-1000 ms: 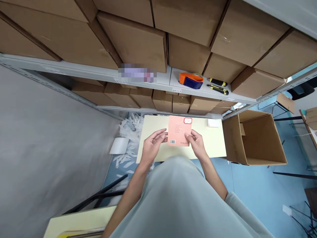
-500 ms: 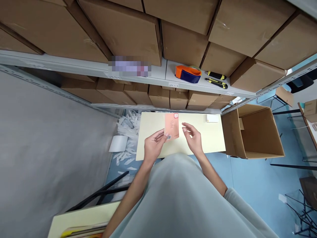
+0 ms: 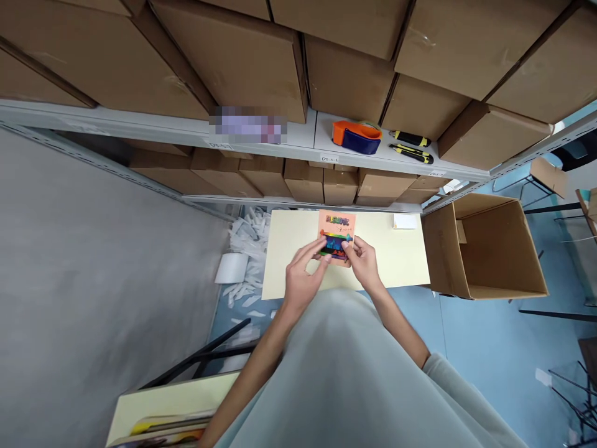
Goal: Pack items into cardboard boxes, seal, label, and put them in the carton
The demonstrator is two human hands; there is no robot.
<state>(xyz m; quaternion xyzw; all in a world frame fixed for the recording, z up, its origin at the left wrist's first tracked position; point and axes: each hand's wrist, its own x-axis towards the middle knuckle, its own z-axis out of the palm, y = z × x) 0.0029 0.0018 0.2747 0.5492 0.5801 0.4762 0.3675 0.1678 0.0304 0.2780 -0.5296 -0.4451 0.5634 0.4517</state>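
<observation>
A small salmon-pink booklet (image 3: 336,229) with a colourful picture on its cover is held over a pale yellow table (image 3: 401,261). My left hand (image 3: 303,277) grips its lower left edge, fingers bent around it. My right hand (image 3: 362,261) pinches its lower right corner. Both hands are closed on the booklet, which faces up with its front cover showing.
An open empty cardboard box (image 3: 485,249) stands right of the table. A small white pad (image 3: 403,221) lies on the table's far right. Shelves of cardboard boxes (image 3: 242,68) rise behind, with an orange tape dispenser (image 3: 356,137) and two yellow-black cutters (image 3: 410,144). White paper scraps (image 3: 242,249) litter the floor left.
The booklet has been flipped from its barcode back side to its colourful front. My right hand let go half a second ago and now grips it again.
</observation>
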